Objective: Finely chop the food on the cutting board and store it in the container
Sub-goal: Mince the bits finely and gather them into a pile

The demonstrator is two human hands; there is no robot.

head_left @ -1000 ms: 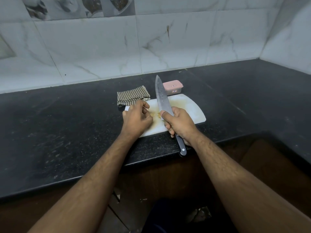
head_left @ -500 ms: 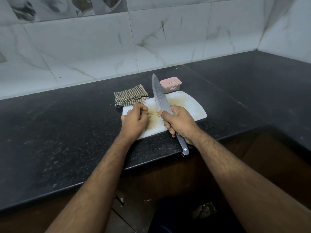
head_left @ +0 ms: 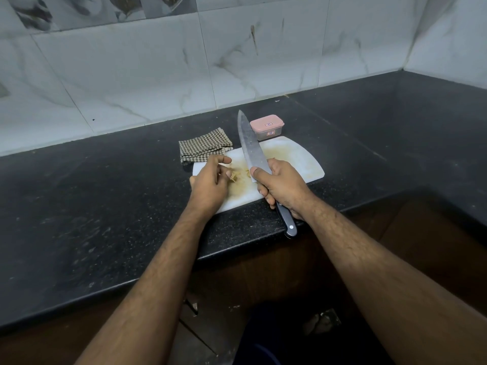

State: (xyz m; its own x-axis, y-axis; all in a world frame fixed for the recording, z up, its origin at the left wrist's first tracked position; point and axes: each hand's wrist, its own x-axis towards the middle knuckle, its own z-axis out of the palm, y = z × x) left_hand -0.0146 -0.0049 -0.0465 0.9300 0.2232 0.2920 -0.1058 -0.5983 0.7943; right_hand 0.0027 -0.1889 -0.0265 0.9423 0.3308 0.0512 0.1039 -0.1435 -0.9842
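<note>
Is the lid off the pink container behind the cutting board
No, the pink lid sits closed on the container behind the cutting board.

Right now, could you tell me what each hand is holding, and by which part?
The right hand grips the knife where handle meets blade. The left hand touches the food; no grip shows.

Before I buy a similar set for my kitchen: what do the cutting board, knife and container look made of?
Cutting board: seemingly white plastic, matte, stained yellowish. Knife: dull grey metal blade, probably steel; black handle with a pale rivet, held by the right hand. Container: likely plastic, pink lid shut on a translucent base.
</note>
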